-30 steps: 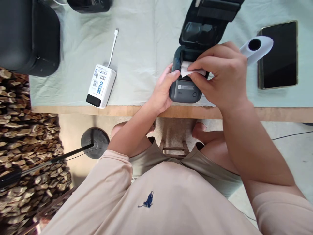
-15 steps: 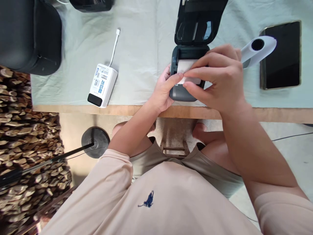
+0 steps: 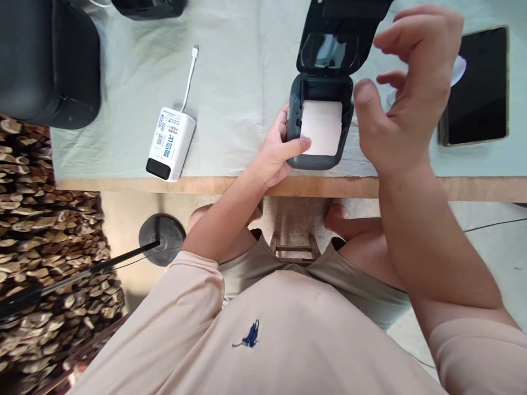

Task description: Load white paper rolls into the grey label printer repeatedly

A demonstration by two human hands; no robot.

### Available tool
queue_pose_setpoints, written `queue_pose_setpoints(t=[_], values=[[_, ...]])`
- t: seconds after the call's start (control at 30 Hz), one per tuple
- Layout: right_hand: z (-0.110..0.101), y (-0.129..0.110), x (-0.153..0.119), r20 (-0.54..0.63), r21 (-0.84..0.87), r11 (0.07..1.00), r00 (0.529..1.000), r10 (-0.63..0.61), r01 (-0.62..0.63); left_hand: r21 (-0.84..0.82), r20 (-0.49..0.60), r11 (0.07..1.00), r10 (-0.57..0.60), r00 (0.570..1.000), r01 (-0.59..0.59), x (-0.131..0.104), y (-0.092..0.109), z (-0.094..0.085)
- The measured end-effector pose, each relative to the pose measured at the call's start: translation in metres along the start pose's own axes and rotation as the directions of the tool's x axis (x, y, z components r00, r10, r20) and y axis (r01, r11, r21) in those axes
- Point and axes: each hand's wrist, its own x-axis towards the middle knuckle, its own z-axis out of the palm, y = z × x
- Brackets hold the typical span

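Observation:
A small dark label printer [image 3: 319,162] lies near the table's front edge with its lid [image 3: 343,41] raised. White paper [image 3: 323,129] from a roll covers most of its open bay and reaches toward the front rim. My left hand [image 3: 282,148] grips the printer's left side, its thumb pressed on the paper's lower left corner. To the right of the printer, my right hand [image 3: 411,93] is raised beside the lid, fingers apart and curved, with nothing between them. Behind that hand, a white object [image 3: 458,70] is mostly hidden.
A dark tablet or phone [image 3: 480,88] lies at the right. On the left are a white power bank [image 3: 172,142] with a short cable, a black case [image 3: 49,60] and another black object [image 3: 148,6]. The wooden table edge [image 3: 197,185] runs along the front.
My right hand has let go of the paper and moved up and right, opening its fingers. The paper now lies flat over the bay. The lid has tilted slightly; my left hand keeps its place.

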Motion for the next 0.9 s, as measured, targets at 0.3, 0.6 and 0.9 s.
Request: queue_pose_setpoints(t=[0.3,0.6,0.9], values=[[-0.001,0.007,0.004,0.016,-0.055,0.992,0.994,-0.109,0.110,0.146,0.044,0.989,-0.006,0.999,-0.001,-0.005,0.001,-0.003],[0.003,0.008,0.006,0.010,0.010,0.979,0.979,-0.203,0.203,0.243,0.168,0.957,0.123,0.978,-0.162,0.019,-0.020,-0.022],[0.015,0.016,-0.005,0.169,0.227,0.972,0.980,-0.107,0.067,0.149,0.113,0.984,0.077,0.991,-0.094,0.014,-0.013,-0.016]])
